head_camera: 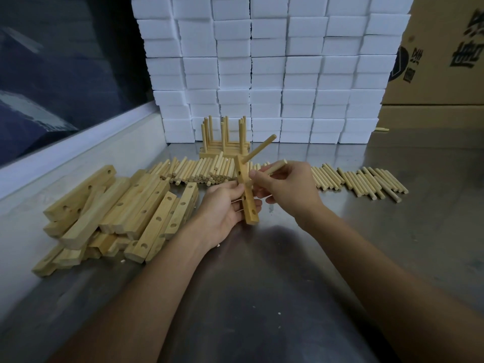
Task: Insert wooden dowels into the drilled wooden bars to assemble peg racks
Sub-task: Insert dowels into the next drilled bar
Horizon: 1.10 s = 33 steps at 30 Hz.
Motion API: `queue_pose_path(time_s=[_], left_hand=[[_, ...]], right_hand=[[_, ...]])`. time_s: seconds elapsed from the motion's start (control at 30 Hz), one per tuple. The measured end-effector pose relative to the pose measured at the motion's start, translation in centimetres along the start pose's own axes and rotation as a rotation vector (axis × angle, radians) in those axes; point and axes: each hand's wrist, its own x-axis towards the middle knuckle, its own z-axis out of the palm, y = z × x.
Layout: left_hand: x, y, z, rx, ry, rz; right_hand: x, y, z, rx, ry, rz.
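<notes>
My left hand (222,205) grips a drilled wooden bar (248,203) held nearly upright above the steel table. One dowel (260,149) stands in the bar's top hole and points up and to the right. My right hand (285,187) pinches a second dowel (275,166) whose near end meets the bar at its middle hole. Two lower holes in the bar show open. Loose dowels (204,170) lie in a row behind my hands, and more dowels (366,182) lie to the right.
A heap of drilled bars (117,213) lies at the left. Finished peg racks (225,142) are stacked behind the dowel row. White foam blocks (275,69) form a wall at the back, with cardboard boxes (440,53) at the right and a window ledge (73,150) at the left.
</notes>
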Motion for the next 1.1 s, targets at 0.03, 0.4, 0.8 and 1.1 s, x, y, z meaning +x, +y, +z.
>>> queue_pose_path(time_s=[0.03, 0.4, 0.8, 1.1], left_hand=[[0.0, -0.1, 0.0, 0.011, -0.001, 0.003], [-0.1, -0.1, 0.0, 0.085, 0.022, -0.013], [0.0, 0.3, -0.1, -0.091, 0.132, -0.060], [0.2, 0.6, -0.7, -0.231, 0.192, -0.089]], right_hand=[[0.0, 0.2, 0.1, 0.003, 0.012, -0.004], [0.3, 1.3, 0.6, -0.130, -0.070, -0.067], [1.6, 2.1, -1.0, -0.275, -0.155, -0.031], [2.2, 5.3, -1.8, -0.702, 0.086, -0.103]])
